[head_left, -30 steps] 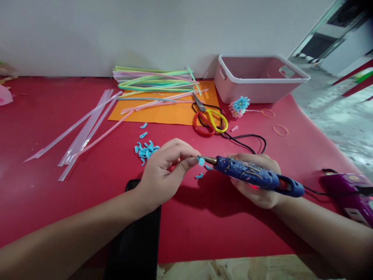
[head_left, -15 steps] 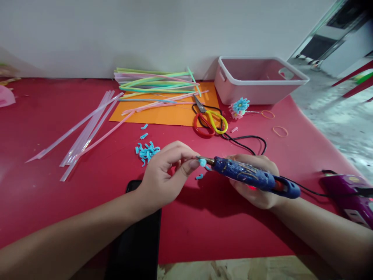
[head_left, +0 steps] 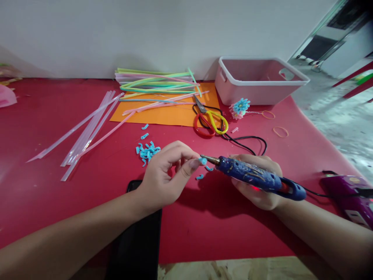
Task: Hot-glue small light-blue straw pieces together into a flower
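Observation:
Between thumb and forefinger, my left hand point(head_left: 171, 173) pinches a small light-blue piece point(head_left: 203, 160). My right hand point(head_left: 259, 182) is wrapped round a dark blue glue gun point(head_left: 250, 173), which points left. Its metal nozzle tip is right at the blue piece; whether they touch is hard to tell. A red light glows by the fingers. Just below the nozzle, short blue bits point(head_left: 199, 177) lie on the red table point(head_left: 186, 241). Left of my left hand sits a pile of curled blue pieces point(head_left: 148, 151), partly behind the hand.
Scissors point(head_left: 211, 120) and coloured pipe cleaners point(head_left: 157, 83) lie on orange paper point(head_left: 151, 116). Clear sticks point(head_left: 87, 134) are at left. A pink basket point(head_left: 256, 91), blue flower point(head_left: 241, 105), rubber bands point(head_left: 280, 132) and purple power strip point(head_left: 349, 194) are at right. A black phone point(head_left: 136, 241) lies under my left forearm.
The glue gun and my right hand have shifted slightly right, drawing the nozzle tip back from over the blue piece. My left hand keeps its pinch.

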The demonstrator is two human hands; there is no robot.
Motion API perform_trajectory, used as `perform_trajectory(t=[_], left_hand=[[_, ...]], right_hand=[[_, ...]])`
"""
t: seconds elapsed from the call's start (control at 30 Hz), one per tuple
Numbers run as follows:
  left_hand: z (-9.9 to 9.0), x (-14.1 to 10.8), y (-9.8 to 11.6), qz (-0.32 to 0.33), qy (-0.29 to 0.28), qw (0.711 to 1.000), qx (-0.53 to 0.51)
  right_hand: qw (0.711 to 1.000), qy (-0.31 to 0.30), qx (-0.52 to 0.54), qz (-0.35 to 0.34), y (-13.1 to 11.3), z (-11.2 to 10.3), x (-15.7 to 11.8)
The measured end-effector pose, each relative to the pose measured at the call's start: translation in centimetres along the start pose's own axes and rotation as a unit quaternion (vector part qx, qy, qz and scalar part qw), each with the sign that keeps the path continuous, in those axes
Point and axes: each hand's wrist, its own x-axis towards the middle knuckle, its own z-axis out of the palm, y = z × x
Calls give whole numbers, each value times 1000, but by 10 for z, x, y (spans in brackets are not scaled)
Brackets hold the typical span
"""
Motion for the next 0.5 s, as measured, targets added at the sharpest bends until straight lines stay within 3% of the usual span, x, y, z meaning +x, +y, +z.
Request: perform_trajectory(t=[0.5], left_hand=[[-2,2,5,-17,6,999,34]], right_hand=[[1000,4,12,-12,2,4,-1]])
